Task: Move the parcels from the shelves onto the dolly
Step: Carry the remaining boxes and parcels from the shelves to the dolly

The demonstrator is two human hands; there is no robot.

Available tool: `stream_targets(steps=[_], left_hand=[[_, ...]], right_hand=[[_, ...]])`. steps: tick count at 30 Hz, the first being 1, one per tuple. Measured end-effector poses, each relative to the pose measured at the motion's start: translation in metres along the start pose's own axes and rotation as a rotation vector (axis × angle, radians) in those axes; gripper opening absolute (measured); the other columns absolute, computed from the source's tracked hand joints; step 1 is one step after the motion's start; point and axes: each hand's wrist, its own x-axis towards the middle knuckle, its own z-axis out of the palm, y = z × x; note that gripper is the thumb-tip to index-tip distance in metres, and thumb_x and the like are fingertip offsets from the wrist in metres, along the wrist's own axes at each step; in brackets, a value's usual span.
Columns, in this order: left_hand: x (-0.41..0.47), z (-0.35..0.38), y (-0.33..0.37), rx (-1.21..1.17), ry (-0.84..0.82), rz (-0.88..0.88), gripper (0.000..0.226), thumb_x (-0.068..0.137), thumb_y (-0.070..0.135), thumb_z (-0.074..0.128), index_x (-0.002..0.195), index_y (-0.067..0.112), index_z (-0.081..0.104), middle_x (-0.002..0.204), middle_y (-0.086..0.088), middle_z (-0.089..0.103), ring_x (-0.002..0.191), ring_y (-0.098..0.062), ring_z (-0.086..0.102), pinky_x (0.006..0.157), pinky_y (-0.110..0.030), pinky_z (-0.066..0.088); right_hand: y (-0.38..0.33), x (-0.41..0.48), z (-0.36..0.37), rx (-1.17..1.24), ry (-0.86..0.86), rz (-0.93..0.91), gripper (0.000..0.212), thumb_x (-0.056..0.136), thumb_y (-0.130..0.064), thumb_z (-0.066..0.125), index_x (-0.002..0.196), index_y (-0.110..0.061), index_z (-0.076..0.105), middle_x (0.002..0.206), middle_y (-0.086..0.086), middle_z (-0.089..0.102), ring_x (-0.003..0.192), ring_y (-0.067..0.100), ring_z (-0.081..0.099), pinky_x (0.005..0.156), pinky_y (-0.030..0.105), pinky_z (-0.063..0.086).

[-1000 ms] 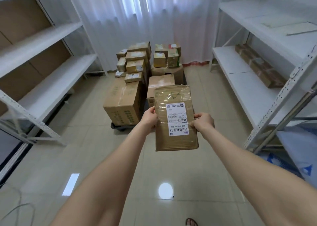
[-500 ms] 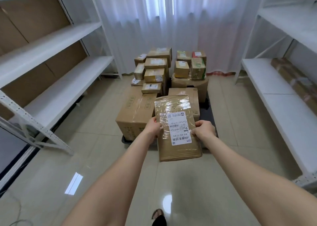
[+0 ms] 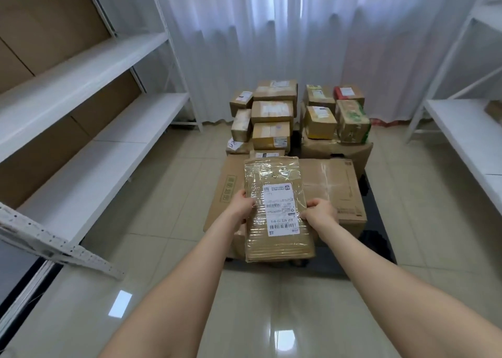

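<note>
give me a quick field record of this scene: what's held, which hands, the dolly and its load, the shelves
held item: flat brown tape-wrapped parcel with white label, over the near boxes; contact with them cannot be told
left hand: grips the parcel's left edge
right hand: grips the parcel's right edge
dolly: black dolly platform, straight ahead
load: large cardboard boxes in front, smaller brown parcels stacked behind
shelves: left white metal rack; right white metal rack
backdrop: white curtain
</note>
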Motion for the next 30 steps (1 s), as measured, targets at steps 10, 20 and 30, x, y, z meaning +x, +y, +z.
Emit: stream_targets(steps=[10, 20, 30], left_hand=[[0.172, -0.044, 0.059, -0.028, -0.004, -0.062, 0.045, 0.095, 0.006, 0.043, 0.138, 0.019, 0.038, 0.089, 0.001, 0.058, 0.078, -0.016, 0.054, 0.078, -0.032, 0.043], [0.313, -0.105, 0.075, 0.023, -0.009, -0.177, 0.037, 0.088, 0.009, 0.048, 0.125, 0.015, 0.050, 0.088, -0.003, 0.059, 0.070, -0.016, 0.053, 0.063, -0.027, 0.041], [0.498, -0.184, 0.077, 0.096, -0.043, -0.166, 0.039, 0.088, 0.009, 0.047, 0.125, 0.017, 0.049, 0.110, -0.005, 0.064, 0.081, -0.016, 0.061, 0.064, -0.027, 0.047]], right_hand=[[-0.081, 0.167, 0.064, 0.044, -0.004, 0.068, 0.017, 0.078, -0.012, 0.070, 0.080, -0.026, 0.060, 0.096, 0.004, 0.069, 0.091, 0.024, 0.065, 0.086, 0.045, 0.055], [-0.150, 0.261, 0.150, -0.085, -0.083, 0.140, 0.027, 0.086, -0.017, 0.067, 0.111, -0.015, 0.060, 0.107, 0.005, 0.065, 0.094, 0.023, 0.062, 0.072, 0.031, 0.050], [-0.201, 0.372, 0.287, 0.098, -0.031, 0.240, 0.042, 0.091, -0.003, 0.057, 0.133, -0.012, 0.055, 0.121, 0.008, 0.064, 0.083, 0.017, 0.059, 0.051, 0.017, 0.043]])
